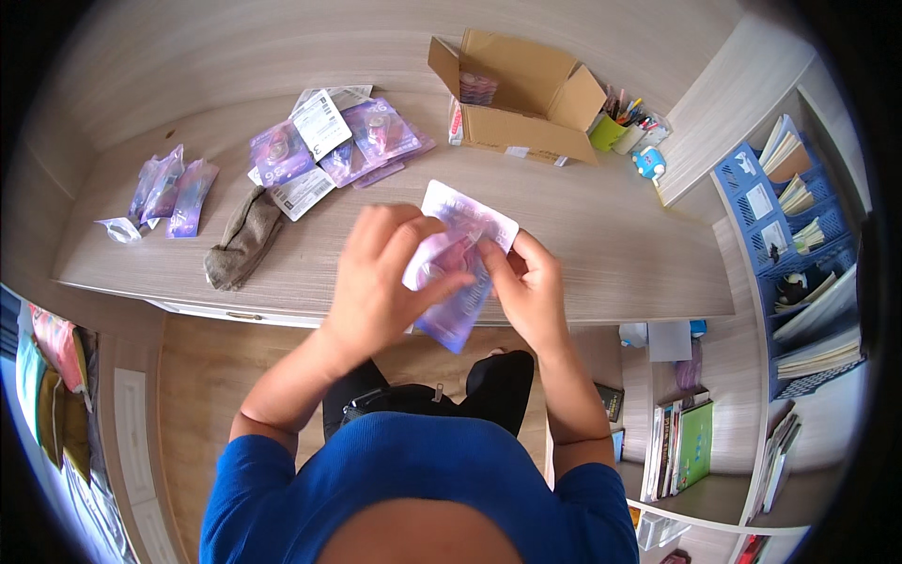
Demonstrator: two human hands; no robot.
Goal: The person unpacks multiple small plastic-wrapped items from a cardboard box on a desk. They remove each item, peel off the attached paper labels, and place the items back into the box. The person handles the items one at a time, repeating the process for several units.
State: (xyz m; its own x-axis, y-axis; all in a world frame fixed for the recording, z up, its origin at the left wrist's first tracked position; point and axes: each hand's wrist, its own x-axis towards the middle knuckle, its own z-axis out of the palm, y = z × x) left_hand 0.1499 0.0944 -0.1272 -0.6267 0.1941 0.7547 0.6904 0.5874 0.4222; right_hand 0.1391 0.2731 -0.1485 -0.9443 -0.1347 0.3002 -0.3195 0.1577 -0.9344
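Observation:
A purple-and-white plastic pouch (460,305) is held up in front of me, above the desk's near edge. My right hand (531,287) pinches its right side, thumb on the printed face and fingers behind. Over the pouch's left part hovers my left hand (376,273), its thumb and fingers apart. Whether the left fingertips touch the pouch is hard to make out. Beyond my hands lies a pile of similar purple pouches (381,132), with white labelled packets (320,124) among them.
A brown pouch-like cloth case (246,240) lies left on the desk (611,254), near more purple packets (193,197). An open cardboard box (517,132) stands at the back, beside a green pen cup (609,132). Blue file racks (763,235) line the right side.

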